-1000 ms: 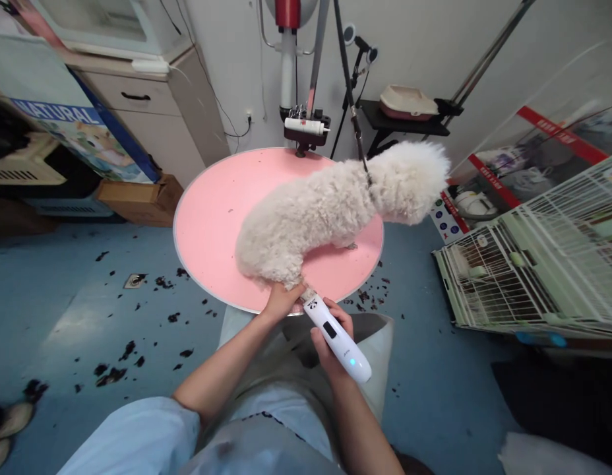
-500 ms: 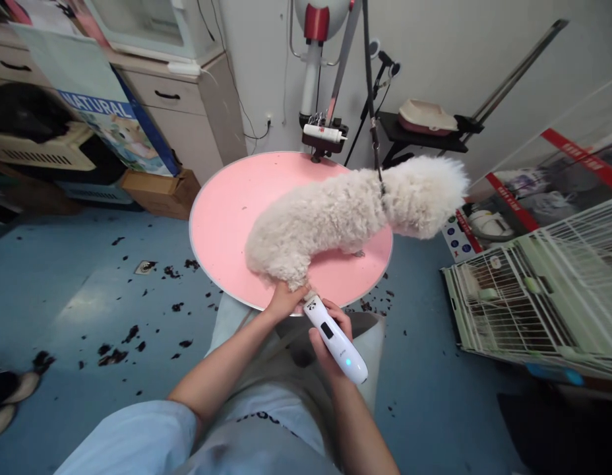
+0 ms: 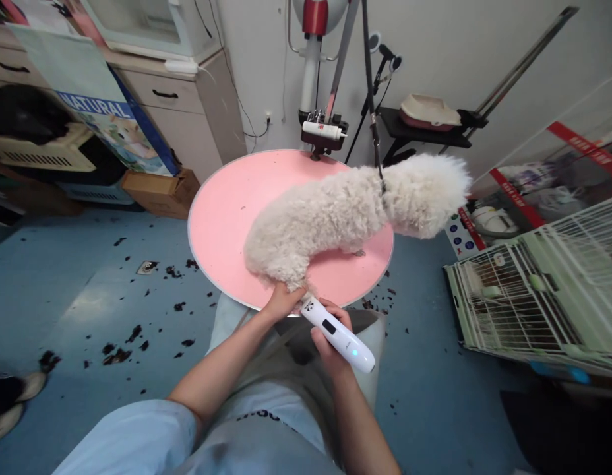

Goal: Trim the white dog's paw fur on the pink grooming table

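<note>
A curly white dog (image 3: 320, 214) stands on a round pink grooming table (image 3: 221, 204), its head to the right and a dark leash (image 3: 370, 86) running up from its neck. At the table's near edge my left hand (image 3: 283, 301) is closed around the dog's hind leg, low down; the paw is hidden. My right hand (image 3: 333, 336) grips white hair clippers (image 3: 343, 340) with a lit blue-green light. The clippers' head is up against the leg beside my left fingers, and the blade itself is hard to make out.
Behind the table, a tool holder (image 3: 323, 135) with scissors and a white tube hangs on the post. To the right stands a wire cage (image 3: 514, 290). Dark hair clumps (image 3: 117, 356) lie on the blue floor. Another person's shoes (image 3: 9, 415) show at far left.
The rear end of the clippers has swung slightly up and to the right, and my right hand has turned with it. My left hand stays on the leg; the dog has hardly moved.
</note>
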{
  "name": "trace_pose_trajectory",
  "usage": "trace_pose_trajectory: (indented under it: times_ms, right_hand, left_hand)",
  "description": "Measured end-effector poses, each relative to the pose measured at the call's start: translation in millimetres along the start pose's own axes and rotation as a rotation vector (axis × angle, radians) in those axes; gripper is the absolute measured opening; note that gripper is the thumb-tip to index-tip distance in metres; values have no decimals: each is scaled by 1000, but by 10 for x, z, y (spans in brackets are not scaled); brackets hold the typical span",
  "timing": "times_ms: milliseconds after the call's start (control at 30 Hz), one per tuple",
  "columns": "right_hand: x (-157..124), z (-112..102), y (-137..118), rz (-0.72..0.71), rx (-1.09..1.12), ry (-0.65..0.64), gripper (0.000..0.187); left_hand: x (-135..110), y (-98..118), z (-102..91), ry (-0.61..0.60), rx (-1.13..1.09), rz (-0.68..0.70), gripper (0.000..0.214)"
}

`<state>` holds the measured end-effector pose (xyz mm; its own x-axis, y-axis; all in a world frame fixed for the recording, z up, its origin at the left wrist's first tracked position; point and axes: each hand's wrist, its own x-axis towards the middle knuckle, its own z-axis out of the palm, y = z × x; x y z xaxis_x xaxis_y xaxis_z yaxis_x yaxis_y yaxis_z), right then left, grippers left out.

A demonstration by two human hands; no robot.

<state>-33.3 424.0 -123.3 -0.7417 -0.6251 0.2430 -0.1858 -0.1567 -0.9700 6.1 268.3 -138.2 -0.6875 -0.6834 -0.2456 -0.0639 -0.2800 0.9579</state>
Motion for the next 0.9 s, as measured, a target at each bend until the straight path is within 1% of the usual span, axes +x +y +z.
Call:
trace_pose_trajectory:
  times_ms: [67, 167, 200, 267, 333, 500, 633, 700, 800, 900]
  right_hand:
    - [4, -23, -5, 28, 11, 21, 38]
    - [16, -61, 2, 72, 62, -50, 36]
    - [23, -70, 9, 73, 87, -35, 36]
    - [42, -77, 29, 79, 121, 62, 34]
    - [66, -70, 56, 120, 150, 144, 35]
    - [125, -43, 135, 274, 294, 117, 37]
    - [151, -21, 162, 305, 374, 182, 38]
    - [158, -6, 154, 311, 386, 185, 37]
    - [168, 13, 132, 297, 382, 215, 35]
    - [185, 18, 118, 350, 419, 221, 36]
  left_hand:
    - [7, -16, -13, -6, 6, 10, 24]
    - [3, -14, -27, 5, 42, -8, 25]
    - [0, -9, -30, 1, 49, -6, 25]
    - [-7, 0, -36, -22, 43, 14, 24]
    - [-12, 6, -41, -32, 34, 34, 26]
    - [-29, 49, -48, -43, 62, 23, 24]
    - [-57, 119, -35, -56, 70, 11, 21]
    - [-66, 143, -29, -59, 60, 0, 21]
    - [-66, 150, -30, -56, 56, -18, 24]
    - [-50, 125, -42, -53, 62, -2, 27]
